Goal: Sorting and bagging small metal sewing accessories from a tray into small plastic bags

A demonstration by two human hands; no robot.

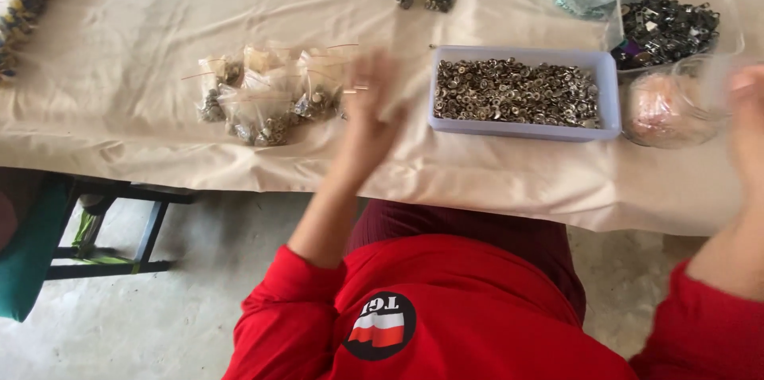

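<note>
Small clear bags [267, 97] of metal parts are lying in a heap on the cream tablecloth [119, 54], and your left hand [368, 113] is hovering just to their right, blurred, fingers spread open and gripping nothing. Beside that hand, a lilac tray [525, 127] is sitting full of small metal rings. Your right hand [748, 121] is showing at the frame's right edge, too blurred to tell whether it is open or closed, near a clear round container [676, 109]. Behind it, a clear tub [672, 26] is holding darker metal pieces.
</note>
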